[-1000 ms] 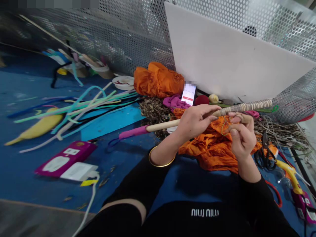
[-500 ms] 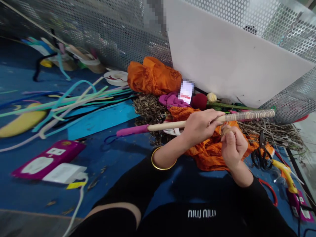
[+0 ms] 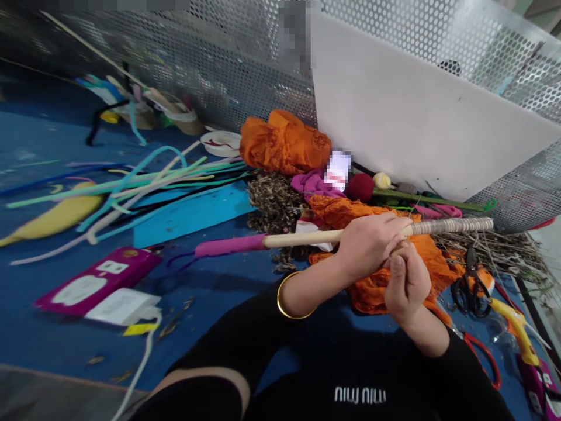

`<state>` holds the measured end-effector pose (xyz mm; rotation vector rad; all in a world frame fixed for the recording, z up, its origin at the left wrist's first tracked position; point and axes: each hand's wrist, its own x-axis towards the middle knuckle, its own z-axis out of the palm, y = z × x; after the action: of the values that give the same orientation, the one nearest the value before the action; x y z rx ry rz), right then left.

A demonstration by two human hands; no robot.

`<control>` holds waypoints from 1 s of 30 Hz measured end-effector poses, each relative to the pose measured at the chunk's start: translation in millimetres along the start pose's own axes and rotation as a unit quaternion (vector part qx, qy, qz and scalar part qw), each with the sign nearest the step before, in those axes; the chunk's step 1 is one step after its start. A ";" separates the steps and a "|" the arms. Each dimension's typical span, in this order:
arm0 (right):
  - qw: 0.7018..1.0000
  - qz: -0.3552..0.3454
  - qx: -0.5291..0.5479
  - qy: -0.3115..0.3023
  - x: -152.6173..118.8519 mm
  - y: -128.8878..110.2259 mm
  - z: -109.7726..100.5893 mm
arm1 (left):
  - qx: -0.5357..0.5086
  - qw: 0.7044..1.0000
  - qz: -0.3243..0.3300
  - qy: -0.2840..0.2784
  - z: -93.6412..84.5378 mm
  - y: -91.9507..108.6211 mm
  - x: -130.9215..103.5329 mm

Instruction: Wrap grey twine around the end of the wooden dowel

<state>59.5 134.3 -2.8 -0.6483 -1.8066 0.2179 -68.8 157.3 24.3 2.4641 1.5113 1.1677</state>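
A pale wooden stick [image 3: 302, 237] lies nearly level in front of me. Magenta wrapping [image 3: 232, 245] covers its left end, with a dark blue strand hanging there. Brown and whitish twine [image 3: 453, 225] is wound in tight rings around its right part. My left hand [image 3: 370, 242] is closed around the stick, just left of the wound rings. Right below it, my right hand [image 3: 407, 283] is curled in a pinch close to the left fingertips, on what looks like a thin length of twine, mostly hidden by the fingers.
Orange cloth [image 3: 368, 292] lies beneath my hands, beside dried plant stems [image 3: 517, 248]. At right are black scissors [image 3: 471, 292], a yellow glue gun [image 3: 515, 327] and red-handled scissors [image 3: 484, 356]. Pipe cleaners [image 3: 144, 190] and a magenta power strip [image 3: 99, 280] lie at left.
My right hand has moved slightly left and down, closer against the left hand. The stick's right end sits lower, so the stick is more level. The view has shifted a little.
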 end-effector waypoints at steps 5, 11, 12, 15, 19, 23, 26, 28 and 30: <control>0.999 -0.036 -0.013 -0.002 0.3 -0.1 -0.9 | 0.041 0.999 -0.003 -0.028 -5.5 4.2 -0.6; 0.999 -0.049 -0.020 0.002 0.5 -0.2 -1.3 | 0.025 0.999 0.004 -0.028 -4.9 2.3 -0.9; 0.999 -0.050 -0.020 0.002 0.7 -0.5 -1.1 | 0.022 0.999 0.005 -0.026 -5.0 2.1 -0.9; 0.998 -0.052 -0.022 0.002 1.4 -1.3 -1.1 | 0.011 1.000 0.005 -0.024 -5.7 1.8 -1.2; 0.998 -0.059 -0.038 0.004 2.3 -2.4 -1.9 | 0.008 1.000 0.000 -0.024 -5.6 1.9 -1.3; 0.998 -0.059 -0.033 0.001 4.3 -3.5 -2.0 | 0.010 1.000 -0.003 -0.026 -4.4 1.5 -1.2; 0.998 -0.057 -0.032 -0.002 5.0 -4.1 -1.9 | 0.009 0.999 -0.003 -0.033 -3.6 0.7 -1.2; 0.998 -0.057 -0.027 -0.002 4.5 -4.3 -1.9 | 0.008 0.999 0.000 -0.035 -3.4 0.1 -1.3; 0.998 -0.055 -0.024 -0.002 3.8 -4.3 -2.0 | 0.003 0.999 0.003 -0.032 -3.5 -0.2 -1.4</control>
<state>59.2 132.5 2.9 -0.5792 -1.8501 0.1024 -71.4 155.1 25.9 2.4876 1.4938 1.0744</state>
